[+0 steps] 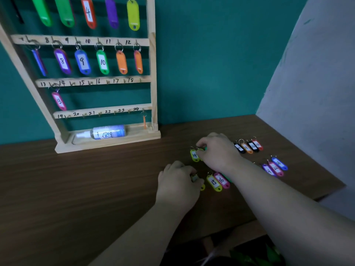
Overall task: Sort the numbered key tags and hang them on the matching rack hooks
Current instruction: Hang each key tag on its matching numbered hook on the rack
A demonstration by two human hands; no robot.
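Table (76,189): left hand (177,186), right hand (219,150) curled on tags (213,182)

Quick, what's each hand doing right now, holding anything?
Left hand: grips a small yellow plastic key tag, mostly hidden.
Right hand: fingertips at the yellow-green plastic key tag marked 14; grip cannot be told.

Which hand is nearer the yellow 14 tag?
Right. The right hand is at the right edge of the yellow 14 tag, fingertips overlapping it. The left hand lies lower in the view, nearer the person, clear of that tag.
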